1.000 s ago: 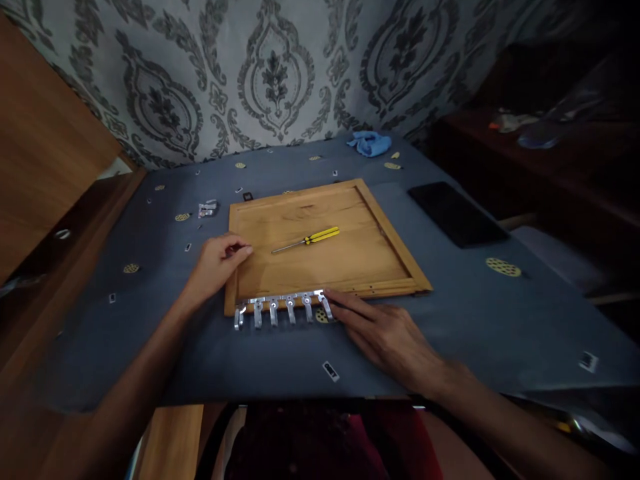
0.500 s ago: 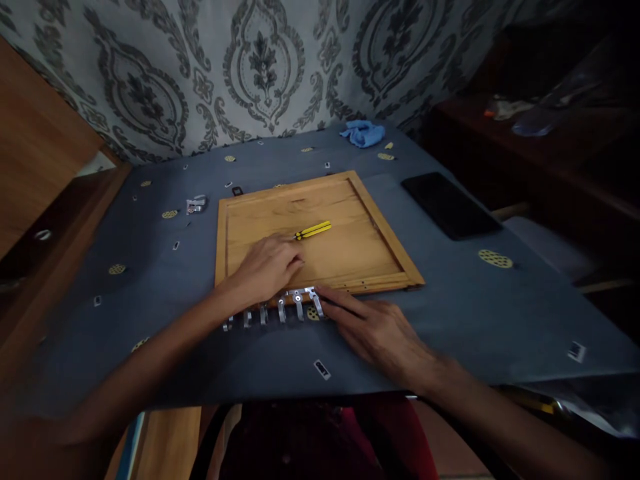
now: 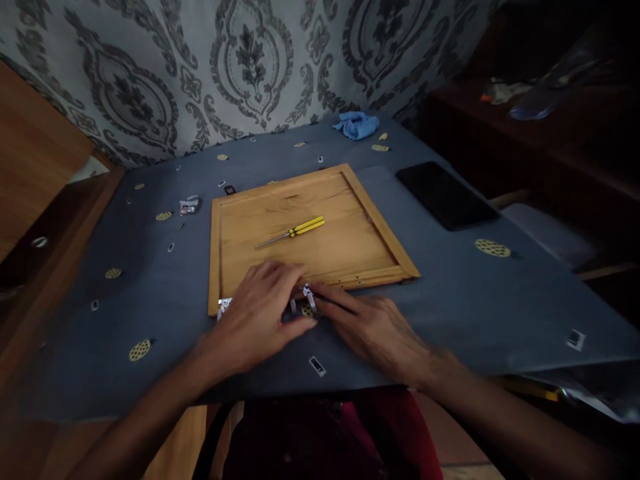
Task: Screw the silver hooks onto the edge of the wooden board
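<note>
A framed wooden panel (image 3: pixel 300 207) lies flat on the table. Along its near edge sits a metal hook rack (image 3: pixel 310 298), largely covered by my left hand (image 3: pixel 260 313), whose thumb is spread from the other fingers over the rack. The fingertips of my right hand (image 3: pixel 373 327) touch the rack's right end; its fingers are extended and close together. On the panel rests a screwdriver (image 3: pixel 306 227) with a yellow and black handle, touched by neither hand.
A small metal piece (image 3: pixel 189 205) lies left of the panel. A black flat object (image 3: pixel 447 195) is on the right, a blue cloth (image 3: pixel 357 125) at the back. The table (image 3: pixel 475 307) has a grey printed cover.
My left hand has moved from the panel's surface down over the rack, uncovering the screwdriver's shaft. My right hand stays at the rack's right end. The view has shifted slightly.
</note>
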The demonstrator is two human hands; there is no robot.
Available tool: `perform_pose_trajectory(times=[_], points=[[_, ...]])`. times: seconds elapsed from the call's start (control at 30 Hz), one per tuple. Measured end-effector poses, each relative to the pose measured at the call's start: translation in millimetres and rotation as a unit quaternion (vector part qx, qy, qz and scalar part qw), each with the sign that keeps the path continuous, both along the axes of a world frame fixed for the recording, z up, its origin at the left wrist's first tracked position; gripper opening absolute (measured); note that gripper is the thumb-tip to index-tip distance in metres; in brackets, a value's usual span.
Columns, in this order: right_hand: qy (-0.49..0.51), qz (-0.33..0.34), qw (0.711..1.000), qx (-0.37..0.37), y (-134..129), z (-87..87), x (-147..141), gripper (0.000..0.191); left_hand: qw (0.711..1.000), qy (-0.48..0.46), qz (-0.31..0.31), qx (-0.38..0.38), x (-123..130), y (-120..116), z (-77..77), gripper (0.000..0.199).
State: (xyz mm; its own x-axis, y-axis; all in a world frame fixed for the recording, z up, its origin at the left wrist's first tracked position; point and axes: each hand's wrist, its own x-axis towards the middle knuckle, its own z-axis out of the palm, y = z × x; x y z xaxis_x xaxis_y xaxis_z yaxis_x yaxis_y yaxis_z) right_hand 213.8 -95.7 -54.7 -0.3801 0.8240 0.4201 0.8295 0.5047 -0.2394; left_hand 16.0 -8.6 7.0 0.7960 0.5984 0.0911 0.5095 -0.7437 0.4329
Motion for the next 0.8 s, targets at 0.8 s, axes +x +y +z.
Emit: perform_pose_trajectory(times=[0.8], points=[[0.017, 0.013, 0.999, -0.044, -1.7, 1.1, 2.4, 0.051, 0.993, -0.042, 0.102, -0.047, 13.2, -10.3, -21.3, 0.080]])
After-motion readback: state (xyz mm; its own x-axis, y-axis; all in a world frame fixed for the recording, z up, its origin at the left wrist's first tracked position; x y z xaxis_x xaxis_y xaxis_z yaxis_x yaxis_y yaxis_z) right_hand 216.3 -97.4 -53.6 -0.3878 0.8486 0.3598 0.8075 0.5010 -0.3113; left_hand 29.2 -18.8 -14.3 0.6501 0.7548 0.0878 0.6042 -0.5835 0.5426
